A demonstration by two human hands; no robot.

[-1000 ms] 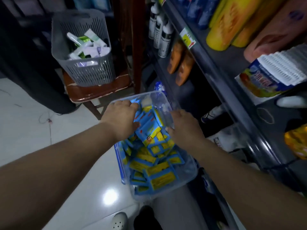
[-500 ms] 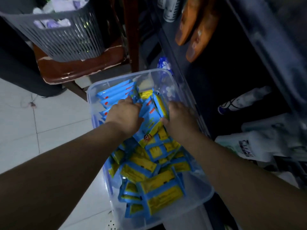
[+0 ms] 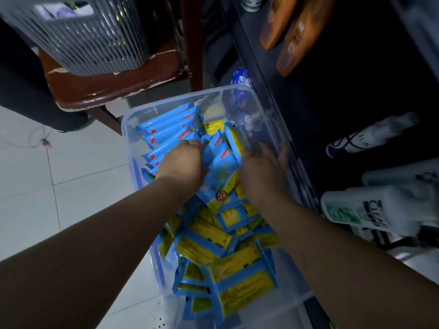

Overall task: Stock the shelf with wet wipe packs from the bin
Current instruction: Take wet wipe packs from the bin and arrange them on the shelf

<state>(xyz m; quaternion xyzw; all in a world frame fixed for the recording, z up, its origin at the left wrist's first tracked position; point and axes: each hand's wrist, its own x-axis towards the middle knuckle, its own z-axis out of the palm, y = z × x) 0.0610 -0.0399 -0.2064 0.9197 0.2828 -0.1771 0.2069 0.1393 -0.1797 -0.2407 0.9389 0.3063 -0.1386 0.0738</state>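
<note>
both hands are reaching into the clear bin (image 3: 129,129), which is sitting just beside the dark shelf (image 3: 244,43). the left hand (image 3: 181,162) is digging its fingers (image 3: 190,144) down among the wet wipe packs (image 3: 221,172). they are curling out of sight there, so i cannot tell whether they are gripping anything. the right hand (image 3: 263,169) is lying loose and unclenched, its fingers (image 3: 283,150) stretching straight toward the bin's wall, with an upright pack (image 3: 234,141) leaning just inside its thumb. between the two sets of fingers a cluster of packs is standing on edge. behind the fingers, toward the wrists, more are lying flat in a heap. to do this step well, i am judging, the fingers should be squeezing the standing cluster from both sides and gathering a neat stack rather than single packs. they should also be keeping the faces aligned, since the slick wrappers are likely to slide apart under uneven pressure.
</note>
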